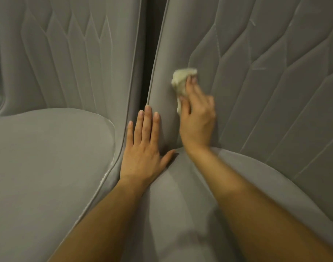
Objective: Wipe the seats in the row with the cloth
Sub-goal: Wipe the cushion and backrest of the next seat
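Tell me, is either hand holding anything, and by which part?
The right hand grips the cloth by its lower part, pressing it on the backrest. The left hand holds nothing, resting flat.

Left hand [143,148] flat, fingers straight; right hand [196,120] grips cloth [180,78].

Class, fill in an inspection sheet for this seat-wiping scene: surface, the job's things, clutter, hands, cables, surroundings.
Surface: grey quilted right seat backrest, with its cushion below.
Job's things: crumpled pale cloth against that backrest near its left edge; left seat beside it, with no cloth on it.
Clutter: nothing seen.
Hands: right hand presses the cloth to the backrest, blurred, grip unclear; left hand rests flat, fingers straight, on the right seat's left side.
Cables: nothing seen.
Surroundings: dark gap between the two backrests; nothing else seen.
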### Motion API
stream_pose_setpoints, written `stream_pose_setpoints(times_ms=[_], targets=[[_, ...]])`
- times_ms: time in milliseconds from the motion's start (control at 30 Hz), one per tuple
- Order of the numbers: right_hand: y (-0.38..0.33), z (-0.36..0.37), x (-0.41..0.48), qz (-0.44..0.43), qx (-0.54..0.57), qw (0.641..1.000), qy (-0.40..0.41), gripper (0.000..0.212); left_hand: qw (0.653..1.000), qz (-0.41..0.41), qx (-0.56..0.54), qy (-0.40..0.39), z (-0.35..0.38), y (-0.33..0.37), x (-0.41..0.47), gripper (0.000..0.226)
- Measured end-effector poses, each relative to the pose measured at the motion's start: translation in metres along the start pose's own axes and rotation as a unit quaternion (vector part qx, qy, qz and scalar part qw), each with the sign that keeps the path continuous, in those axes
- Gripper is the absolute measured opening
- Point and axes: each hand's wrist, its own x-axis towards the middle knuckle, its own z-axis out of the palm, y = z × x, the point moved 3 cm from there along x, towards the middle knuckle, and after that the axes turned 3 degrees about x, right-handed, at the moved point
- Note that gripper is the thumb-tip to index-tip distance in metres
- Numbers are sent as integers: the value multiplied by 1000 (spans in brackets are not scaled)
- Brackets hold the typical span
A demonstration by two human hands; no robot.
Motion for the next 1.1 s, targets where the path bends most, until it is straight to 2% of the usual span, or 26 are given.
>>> stream_pose_setpoints(times_ms=[100, 200, 400, 467, 667, 800, 900, 1000, 1100], targets=[[8, -3, -47, 30, 8, 998, -48, 37, 1000, 0, 2, 0, -1, 1, 1, 100], [7, -14, -42, 23, 9, 998, -60, 38, 1000, -1, 10, -9, 0, 1, 1, 102], [-20, -15, 65, -62, 26, 995, 77, 37, 1000, -13, -5, -17, 3, -1, 0, 105], [-18, -7, 83, -57, 13, 995, 81, 40, 1000, -15, -11, -19, 3, 0, -1, 104], [3, -7, 17, -50, -23, 998, -25, 36, 999, -18, -9, -28, 4, 1, 3, 104], [4, -27, 27, -40, -26, 995, -91, 37, 999, -4, -5, -31, -2, -1, 9, 112], [-7, -39, 69, -62, -40, 996, -55, 37, 999, -12, -12, -31, -20, -1, 54, 118], [-19, -45, 130, -89, -58, 994, 11, 35, 995, -37, -72, -65, -39, 8, 120, 113], [-20, -38, 178, -94, -84, 992, 10, 38, 992, -32, -112, -46, -40, 11, 147, 116]])
